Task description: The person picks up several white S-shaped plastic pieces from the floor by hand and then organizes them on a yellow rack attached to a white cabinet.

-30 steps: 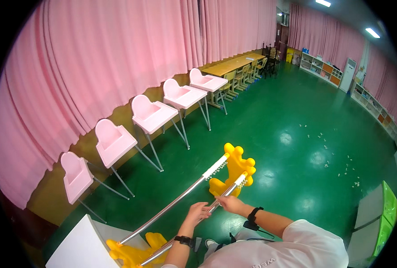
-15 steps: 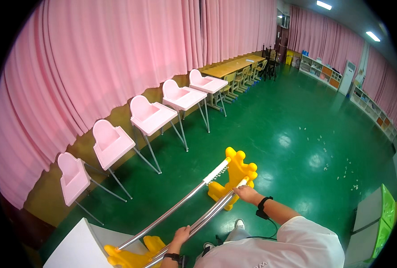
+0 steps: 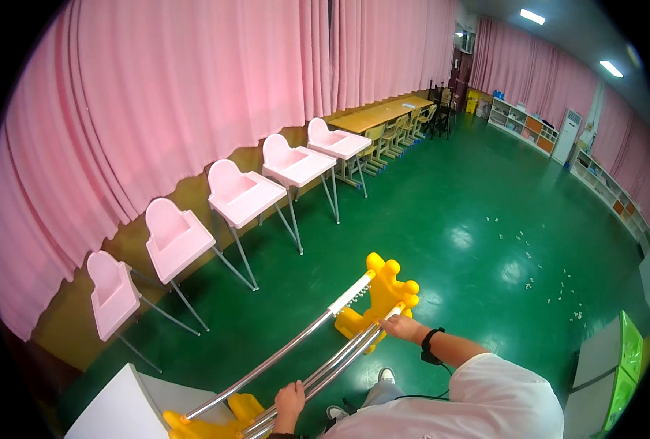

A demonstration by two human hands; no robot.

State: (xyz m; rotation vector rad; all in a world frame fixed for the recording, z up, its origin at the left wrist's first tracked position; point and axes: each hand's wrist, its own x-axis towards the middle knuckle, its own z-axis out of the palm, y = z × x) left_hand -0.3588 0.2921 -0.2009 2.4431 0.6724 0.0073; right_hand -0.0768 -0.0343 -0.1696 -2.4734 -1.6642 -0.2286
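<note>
A children's rack with metal rails stands in front of me, yellow knobbed plastic pieces at its ends: a far end piece (image 3: pixel 394 293) and a near end piece (image 3: pixel 211 426). One single rail (image 3: pixel 266 364) runs along its left side, with a white sleeve and small hooks toward the far end. Several rails lie close together on the side nearer me. My left hand (image 3: pixel 290 402) is closed round these near the lower end. Up by the far end piece, my right hand (image 3: pixel 401 328) grips the same group, fingers partly hidden behind the bars.
Several pink high chairs (image 3: pixel 246 197) line the curtained wall at left. Behind them stands a long wooden table (image 3: pixel 380 115) with chairs. A white panel-like piece (image 3: pixel 116 406) is beside the near end piece. Green-fronted cabinets (image 3: pixel 625 358) stand at right; white scraps (image 3: pixel 530 282) litter the green floor.
The view has shifted slightly, so the chairs appear a little farther left and lower. Both hands keep their hold on the rack's rails.
</note>
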